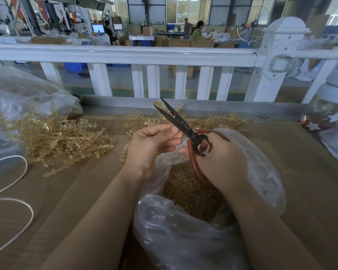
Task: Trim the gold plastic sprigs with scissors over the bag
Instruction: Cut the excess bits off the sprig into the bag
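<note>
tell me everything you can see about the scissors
The scissors have long, dark, pointed blades and looped handles covered in what looks like reddish-brown rubber or plastic. The blades are parted, tips pointing up and away toward the white railing. The right hand grips the handles, fingers through the loops. They are held above the open clear plastic bag of gold trimmings. A gold sprig piece, pinched by the left hand, sits near the base of the blades.

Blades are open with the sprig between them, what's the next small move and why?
Probably close the black-bladed, red-handled scissors in the right hand: the gold plastic sprig pinched by the left hand sits between open blades, above the clear plastic bag.
</note>
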